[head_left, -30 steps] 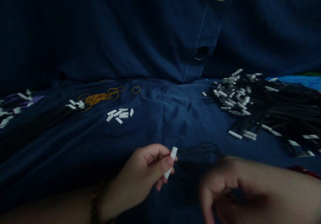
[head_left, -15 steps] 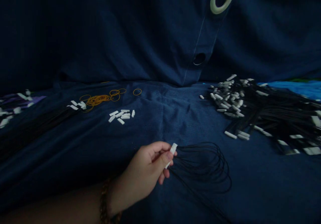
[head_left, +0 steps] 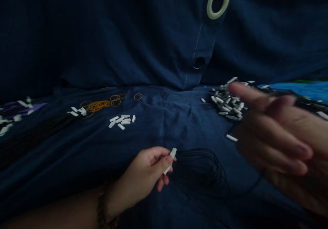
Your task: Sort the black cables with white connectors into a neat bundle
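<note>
White end piece (head_left: 173,152), maybe several stacked, sits pinched between thumb and fingers of the left grip (head_left: 146,169), black cords (head_left: 215,155) looping off to that grip's right. Change: right grip (head_left: 276,136), out of view half a second ago, is back, blurred, one finger extended, others curled, can't tell if it holds anything; it overlaps the pile of white tips (head_left: 227,105), so the left probably keeps the bundle while the right does the moving. Beyond the left grip, loose white pieces (head_left: 125,122) and orange bands (head_left: 101,105) lie untouched.
</note>
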Tool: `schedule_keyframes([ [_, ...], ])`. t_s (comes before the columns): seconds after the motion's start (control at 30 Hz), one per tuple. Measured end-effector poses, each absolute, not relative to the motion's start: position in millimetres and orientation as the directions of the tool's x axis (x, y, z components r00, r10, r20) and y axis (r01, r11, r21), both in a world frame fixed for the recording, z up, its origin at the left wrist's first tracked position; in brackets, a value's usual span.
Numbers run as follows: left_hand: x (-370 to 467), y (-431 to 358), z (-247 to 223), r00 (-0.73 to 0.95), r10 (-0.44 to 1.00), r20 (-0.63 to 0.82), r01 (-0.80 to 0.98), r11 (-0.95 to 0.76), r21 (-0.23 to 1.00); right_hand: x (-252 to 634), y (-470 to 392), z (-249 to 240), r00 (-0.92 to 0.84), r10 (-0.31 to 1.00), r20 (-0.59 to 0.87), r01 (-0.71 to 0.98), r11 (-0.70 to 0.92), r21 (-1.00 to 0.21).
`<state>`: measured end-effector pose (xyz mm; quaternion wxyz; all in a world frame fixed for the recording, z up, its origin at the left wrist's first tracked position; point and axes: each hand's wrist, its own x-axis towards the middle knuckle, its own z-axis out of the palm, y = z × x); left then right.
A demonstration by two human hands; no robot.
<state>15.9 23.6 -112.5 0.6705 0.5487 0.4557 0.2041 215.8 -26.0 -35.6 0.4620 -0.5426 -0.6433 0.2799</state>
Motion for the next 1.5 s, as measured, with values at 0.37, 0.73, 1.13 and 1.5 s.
schedule_keyframes([
  [0.37,11.8,30.4,-108.9,0.595,0.686,-0.419,0.242,0.344,0.907,188.5,-30.2,-103.9,-0.359,0.929,0.093,0.502,0.277,-0.820],
  [0.73,10.7,30.1,-110.1,0.623,0.659,-0.421,0.180,0.403,0.897,184.5,-34.2,-109.7,-0.347,0.910,0.227,0.641,0.406,-0.651],
  [1.13,9.6,28.1,-109.8,0.613,0.678,-0.405,0.146,0.406,0.902,186.1,-33.0,-113.2,-0.381,0.866,0.323,0.635,0.499,-0.589],
  [1.5,10.1,28.1,-111.5,0.619,0.677,-0.399,0.134,0.410,0.902,185.7,-30.6,-113.9,-0.395,0.842,0.369,0.637,0.540,-0.551],
])
